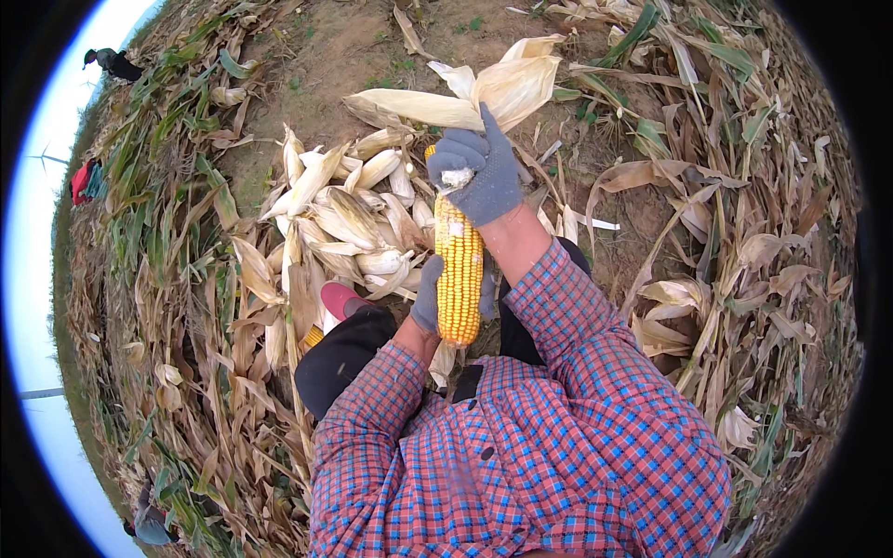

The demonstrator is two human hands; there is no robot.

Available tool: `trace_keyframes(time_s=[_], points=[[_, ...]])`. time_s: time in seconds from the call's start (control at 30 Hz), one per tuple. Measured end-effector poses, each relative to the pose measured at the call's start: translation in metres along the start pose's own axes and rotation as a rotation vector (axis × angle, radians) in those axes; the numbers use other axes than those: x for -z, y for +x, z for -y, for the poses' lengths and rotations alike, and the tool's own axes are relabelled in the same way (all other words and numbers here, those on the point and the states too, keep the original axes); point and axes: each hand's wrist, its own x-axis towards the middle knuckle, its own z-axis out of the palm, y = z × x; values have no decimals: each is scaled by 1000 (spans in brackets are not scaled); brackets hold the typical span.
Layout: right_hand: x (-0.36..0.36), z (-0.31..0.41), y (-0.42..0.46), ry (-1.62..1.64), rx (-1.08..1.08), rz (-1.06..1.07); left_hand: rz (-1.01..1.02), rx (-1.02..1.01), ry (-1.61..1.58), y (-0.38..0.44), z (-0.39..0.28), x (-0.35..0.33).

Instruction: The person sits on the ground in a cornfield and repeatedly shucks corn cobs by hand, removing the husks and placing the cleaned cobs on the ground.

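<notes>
Both my hands wear grey gloves. A bare yellow ear of corn [458,279] lies lengthwise in front of my torso, its kernels showing. My left hand [429,296] grips its lower part, with some of the glove showing on the far side of the ear. Around a pale stub at the ear's upper end, my right hand [481,164] is closed, with its index finger extended against dry corn husks [516,84]. Another bit of yellow corn [430,151] peeks out beside the right fist; how it is held is hidden.
Unhusked corn ears [349,223] form a pile beyond my feet, near a pink shoe [340,300]. Dry corn stalks [230,370] and leaves cover the ground at both sides. Part of another yellow ear [314,336] shows beside my knee. Other people [115,64] are far off at the left.
</notes>
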Motion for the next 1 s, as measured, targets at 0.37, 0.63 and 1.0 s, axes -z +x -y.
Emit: trace_keyframes(time_s=[0.37,0.63,1.0], points=[[16,69,-15,-1186,483,-681,-778,-237,280,-14,-42,36],[53,0,-38,-2102,-273,-592,-876,-384,663,-2,-28,32],[84,-12,-28,-2103,-407,-422,-910,-70,1572,-51,-70,0]])
